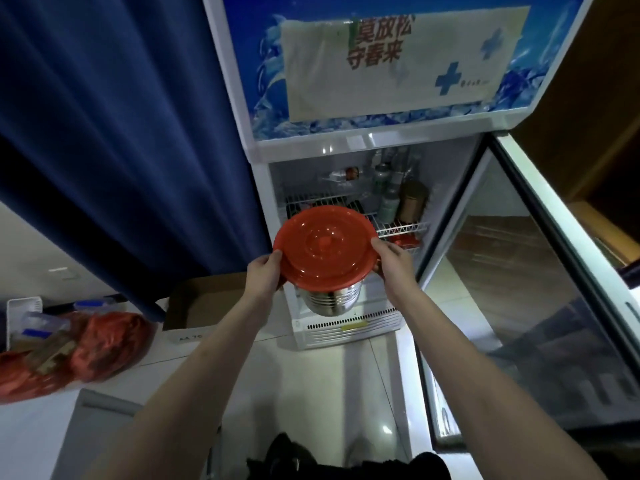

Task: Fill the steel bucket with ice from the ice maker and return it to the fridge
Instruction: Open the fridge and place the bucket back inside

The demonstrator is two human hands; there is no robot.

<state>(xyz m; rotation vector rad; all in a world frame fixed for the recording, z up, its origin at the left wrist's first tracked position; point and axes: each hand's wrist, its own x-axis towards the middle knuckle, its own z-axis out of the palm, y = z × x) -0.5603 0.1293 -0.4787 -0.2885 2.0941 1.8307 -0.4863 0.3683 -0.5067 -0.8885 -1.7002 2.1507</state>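
I hold the steel bucket (331, 297) in the air in front of the open fridge (346, 147). A round red lid (325, 249) covers the bucket's top, so its contents are hidden. My left hand (265, 277) grips the lid's left rim and my right hand (393, 263) grips its right rim. The bucket hangs just outside the fridge, level with the white wire shelf (401, 228). No ice maker is in view.
The fridge's glass door (540, 282) stands open to the right. Bottles and a gold can (412, 200) stand on the wire shelf. A blue curtain (121, 133) hangs at the left, with a cardboard box (201, 306) and red bags (97, 348) on the floor.
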